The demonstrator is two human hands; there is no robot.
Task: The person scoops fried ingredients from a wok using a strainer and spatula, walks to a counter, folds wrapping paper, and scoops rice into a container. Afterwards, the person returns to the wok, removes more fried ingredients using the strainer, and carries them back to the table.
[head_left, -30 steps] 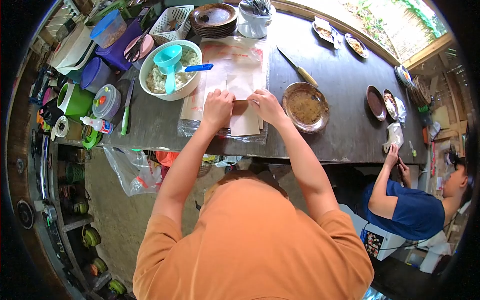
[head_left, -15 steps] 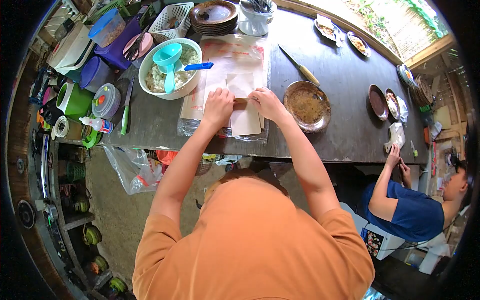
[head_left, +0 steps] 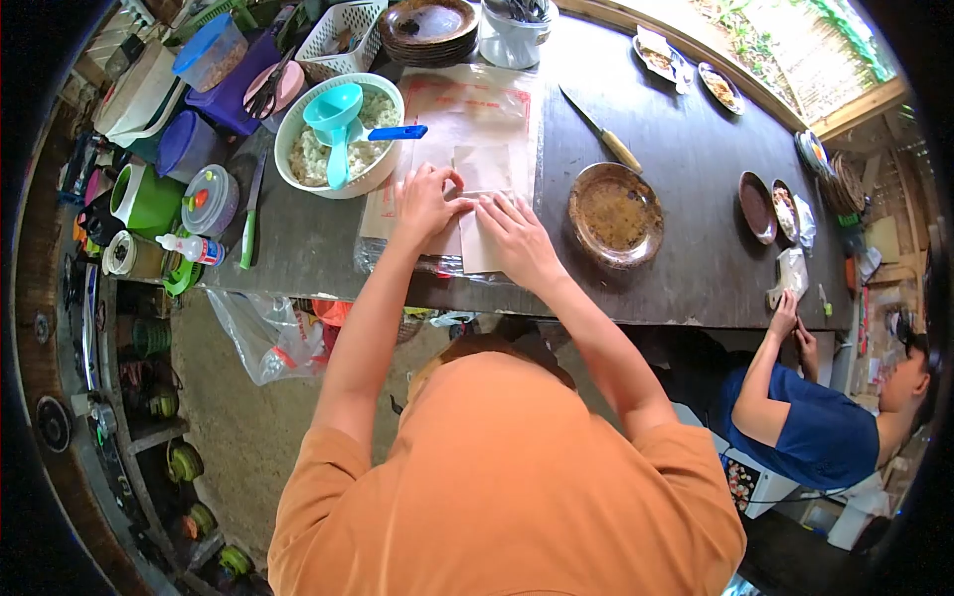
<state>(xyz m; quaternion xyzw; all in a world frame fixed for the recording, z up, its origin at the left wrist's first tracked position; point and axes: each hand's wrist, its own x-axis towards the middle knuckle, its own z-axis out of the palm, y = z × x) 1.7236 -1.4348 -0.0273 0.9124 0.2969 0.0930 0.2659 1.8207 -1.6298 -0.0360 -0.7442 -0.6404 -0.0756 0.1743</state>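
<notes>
A narrow strip of brown paper [head_left: 480, 250] lies on a stack of larger brown sheets with red print [head_left: 477, 104]. My right hand [head_left: 517, 236] rests on the strip, fingers stretched out and pressing down on it. Beside it, my left hand [head_left: 425, 207] touches the strip's left side with the thumb, its index finger bent and apart from the thumb. A paler piece of paper [head_left: 482, 162] shows just beyond my fingertips. Left of the stack stands a white bowl [head_left: 293, 164] of cooked rice, with a turquoise scoop [head_left: 336, 114] and a blue-handled utensil [head_left: 397, 132] in it.
Right of the stack are a brown plate [head_left: 616, 214] and a wooden-handled knife [head_left: 618, 147]. A green-handled knife [head_left: 249, 233] and several containers lie left. Stacked plates [head_left: 427, 25] stand behind. A co-worker [head_left: 810, 417] sits at right, hands on a white packet [head_left: 791, 273].
My right hand has gone from pinching the paper's edge to lying flat on the strip, moving slightly nearer me. My left fingers have loosened, the thumb now on the strip.
</notes>
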